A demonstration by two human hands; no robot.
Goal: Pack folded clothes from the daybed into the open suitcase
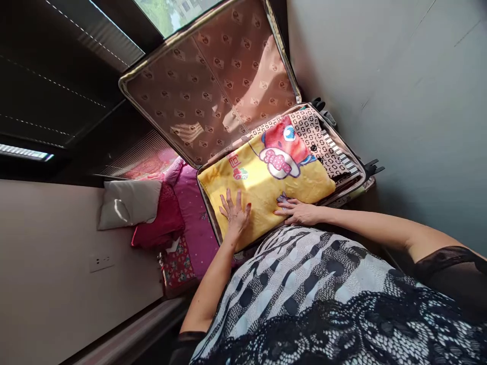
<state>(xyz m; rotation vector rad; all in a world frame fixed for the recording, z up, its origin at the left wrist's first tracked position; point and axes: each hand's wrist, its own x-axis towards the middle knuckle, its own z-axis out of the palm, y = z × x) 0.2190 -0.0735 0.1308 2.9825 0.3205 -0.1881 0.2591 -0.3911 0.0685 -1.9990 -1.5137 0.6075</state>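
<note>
An open suitcase (359,175) holds a folded yellow blanket (262,185) with a red and pink cartoon figure printed on it. My left hand (236,214) lies flat on the near end of the blanket, fingers spread and nails painted red. My right hand (299,212) rests flat on the blanket's edge close by, fingers stretched out. Neither hand holds anything. Under the blanket a patterned brown and white cloth (317,137) and a striped piece (340,154) show. The suitcase lid (213,86), lined in patterned brown fabric, stands open behind.
The whole view is tilted. A bed with pink bedding (192,218), a red pillow (160,220) and a white pillow (127,203) lies beside the suitcase. A wall with a socket (99,262) is at the left, a grey surface (399,91) at the right, a window (171,12) above.
</note>
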